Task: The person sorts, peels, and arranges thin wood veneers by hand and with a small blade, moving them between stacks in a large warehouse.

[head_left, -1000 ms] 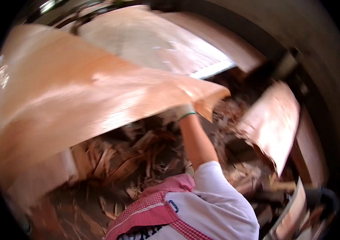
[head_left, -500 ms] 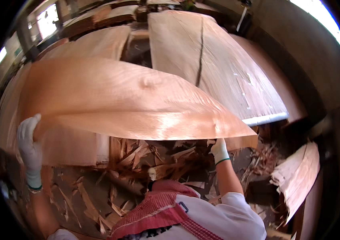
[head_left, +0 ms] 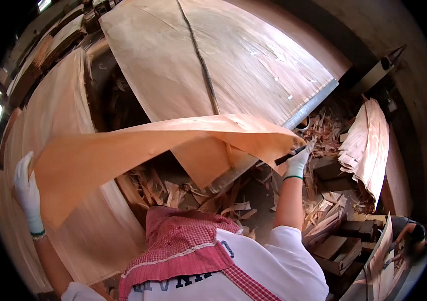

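A thin orange-brown sheet of wood veneer stretches in the air between my two hands, bowed along its length, with its far edge curled. My left hand, in a white glove with a green cuff edge, grips its left end. At its right end my right hand, gloved alike, closes on the corner. A narrow dark object shows by the right fingers; its kind I cannot make out. Under the left part of the sheet lies a pile of veneer sheets.
Beyond stands a wide veneer-topped table with a dark lengthwise crack and a metal front edge. Wood scraps litter the floor. A pale ragged veneer piece leans at right. Another person is at the lower right.
My view has swung to the right. The veneer sheet has gone from lying broad over the piles to a narrower, bowed shape, its right end raised toward the table's corner. Both hands keep hold.
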Demonstrator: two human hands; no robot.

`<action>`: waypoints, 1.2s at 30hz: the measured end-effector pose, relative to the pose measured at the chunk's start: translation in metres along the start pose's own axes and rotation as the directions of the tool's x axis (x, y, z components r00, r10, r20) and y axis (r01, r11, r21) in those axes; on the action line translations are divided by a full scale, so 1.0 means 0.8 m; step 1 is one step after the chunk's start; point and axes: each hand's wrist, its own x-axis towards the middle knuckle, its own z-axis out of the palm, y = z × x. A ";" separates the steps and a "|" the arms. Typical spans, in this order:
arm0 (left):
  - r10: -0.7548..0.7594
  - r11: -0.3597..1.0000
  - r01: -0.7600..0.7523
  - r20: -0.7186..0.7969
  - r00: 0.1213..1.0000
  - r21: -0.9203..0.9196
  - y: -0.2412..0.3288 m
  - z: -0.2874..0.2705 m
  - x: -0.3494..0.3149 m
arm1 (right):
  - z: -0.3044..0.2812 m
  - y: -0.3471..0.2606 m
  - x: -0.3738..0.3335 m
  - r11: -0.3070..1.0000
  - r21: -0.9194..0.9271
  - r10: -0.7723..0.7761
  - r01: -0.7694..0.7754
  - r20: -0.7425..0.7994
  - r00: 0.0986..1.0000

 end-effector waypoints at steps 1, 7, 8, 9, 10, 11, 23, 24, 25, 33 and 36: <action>0.029 1.000 -0.029 -0.007 1.000 -0.005 -0.021 0.020 0.024 | 0.030 0.000 -0.010 0.998 -0.039 -0.048 0.047 -0.037 0.998; 0.196 0.951 -0.218 -0.116 0.974 -0.219 -0.057 0.140 0.157 | 0.061 0.029 0.076 0.927 -0.310 -0.225 0.211 -0.008 0.974; 0.186 0.954 -0.202 -0.091 0.978 -0.221 -0.066 0.157 0.172 | 0.085 0.041 0.068 0.924 -0.312 -0.235 0.220 -0.009 0.972; 0.179 0.945 -0.195 -0.085 0.980 -0.262 -0.082 0.182 0.188 | 0.121 0.044 0.047 0.885 -0.378 -0.316 0.272 -0.057 0.947; 0.178 0.939 -0.182 -0.042 0.983 -0.293 -0.104 0.208 0.209 | 0.137 0.040 0.047 0.854 -0.367 -0.420 0.370 -0.067 0.905; 0.202 0.900 -0.191 -0.012 0.979 -0.393 -0.127 0.238 0.224 | 0.152 0.032 0.049 0.809 -0.367 -0.520 0.458 -0.084 0.850; 0.200 0.976 -0.159 0.338 0.919 -0.146 -0.329 0.582 0.437 | 0.566 0.145 0.065 0.664 -0.548 -0.562 0.509 0.083 0.823; 0.215 0.976 -0.189 0.329 0.919 -0.111 -0.347 0.602 0.458 | 0.608 0.170 0.077 0.656 -0.545 -0.561 0.523 0.113 0.820; 0.188 0.981 -0.157 0.383 0.904 -0.112 -0.356 0.614 0.489 | 0.641 0.182 0.075 0.640 -0.570 -0.547 0.515 0.133 0.827; 0.008 0.997 -0.038 0.389 0.921 0.070 -0.473 0.715 0.648 | 0.931 0.322 0.097 0.682 -0.418 -0.544 0.600 0.260 0.798; -0.006 0.993 -0.043 0.419 0.908 0.108 -0.509 0.770 0.725 | 1.007 0.358 0.134 0.652 -0.428 -0.545 0.626 0.308 0.779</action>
